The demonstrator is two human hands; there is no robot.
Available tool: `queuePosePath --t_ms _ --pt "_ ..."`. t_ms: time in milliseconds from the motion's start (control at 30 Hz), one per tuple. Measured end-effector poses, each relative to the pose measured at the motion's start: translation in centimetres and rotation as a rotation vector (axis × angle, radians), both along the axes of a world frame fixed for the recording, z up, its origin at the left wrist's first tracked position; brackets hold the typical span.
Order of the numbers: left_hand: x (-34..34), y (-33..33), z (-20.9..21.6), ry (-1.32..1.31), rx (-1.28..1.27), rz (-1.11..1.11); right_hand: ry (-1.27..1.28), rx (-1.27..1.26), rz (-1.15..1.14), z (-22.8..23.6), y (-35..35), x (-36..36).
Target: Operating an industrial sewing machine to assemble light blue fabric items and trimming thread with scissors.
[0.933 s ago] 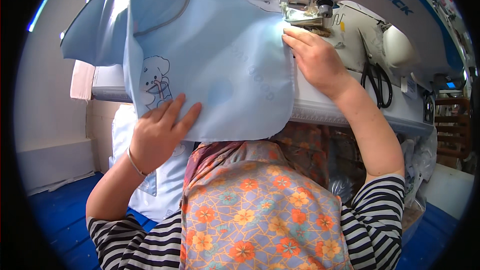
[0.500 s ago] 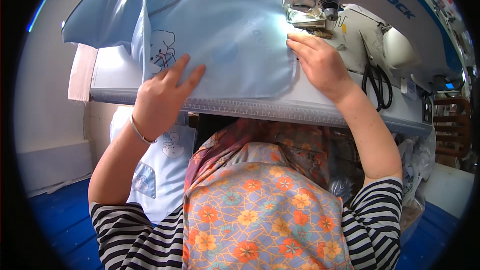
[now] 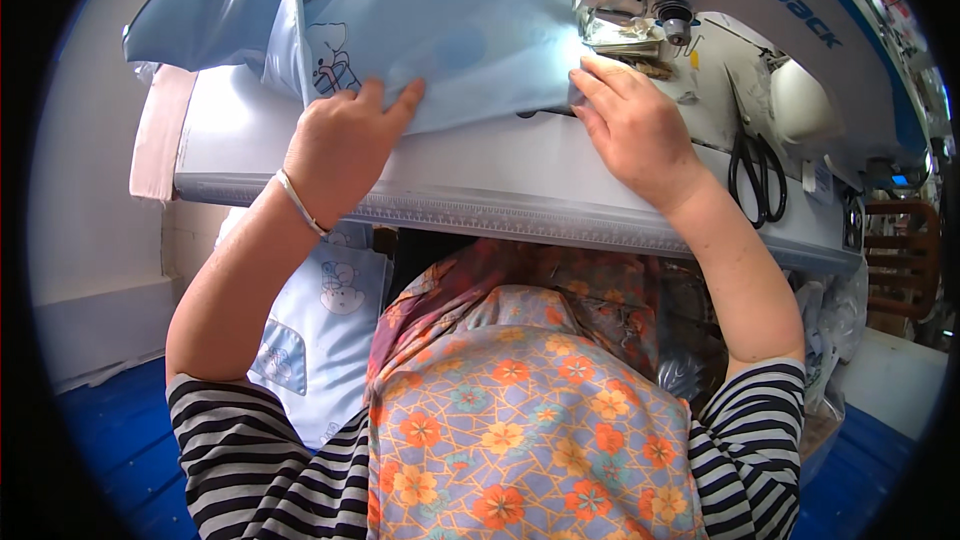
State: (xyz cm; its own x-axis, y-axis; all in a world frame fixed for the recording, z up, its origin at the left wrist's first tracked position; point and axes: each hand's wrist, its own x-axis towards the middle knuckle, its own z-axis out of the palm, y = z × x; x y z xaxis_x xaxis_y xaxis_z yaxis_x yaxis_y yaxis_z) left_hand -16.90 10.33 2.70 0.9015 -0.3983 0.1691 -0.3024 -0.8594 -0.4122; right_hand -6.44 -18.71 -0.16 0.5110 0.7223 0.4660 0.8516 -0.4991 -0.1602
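Your cloth [image 3: 450, 50] — pale blue, with a dog print [image 3: 328, 58] toward its left part — lies to the left of the machine [image 3: 720, 0], its right edge running in by the lit needle area of the machine. Your left hand [image 3: 345, 145], well to the left of the machine, is palm down with the fingers spread, the tips resting on the cloth close to its near edge (a pale bracelet [image 3: 300, 202] circles that wrist). Your right hand [image 3: 635, 130] is just on your side of the machine's needle area, fingers held close together and their tips at the cloth's edge; whether they pinch it or only press it down, I cannot tell.

The scissors [image 3: 745, 135], black-handled, lie below the machine's arm, to the right of your right hand. On your side of the machine runs the table's [image 3: 510, 155] front edge, with a ruler strip [image 3: 450, 212] along it. Lower down and to the left of the machine — past that edge — hangs a second cloth [image 3: 325, 370], pale blue with a patch pocket [image 3: 280, 355].
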Motion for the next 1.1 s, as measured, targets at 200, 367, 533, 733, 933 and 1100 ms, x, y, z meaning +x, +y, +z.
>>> queuePosePath --t_ms 200,367,533,733,933,1100 --pt "-1.7 -3.1 1.1 0.110 0.126 0.027 -0.082 -0.027 -0.019 -0.2 0.3 0.2" --pt "-4.6 -6.3 1.7 0.222 0.195 -0.137 -0.021 0.009 -0.014 -0.1 0.3 0.1" --pt "-4.6 -9.6 2.1 0.349 -0.151 -0.305 -0.006 0.029 -0.003 -0.4 0.1 0.2" --pt "-0.8 -12.7 1.8 0.465 -0.512 -0.278 0.033 0.026 0.041 0.0 -0.7 0.0" --pt "2.8 -10.4 0.4 0.330 -0.759 -0.414 0.013 0.035 0.155 0.9 -0.7 -0.8" --pt "7.5 0.7 3.0 0.150 -0.519 -0.339 -0.040 0.102 0.154 0.7 -0.3 0.2"
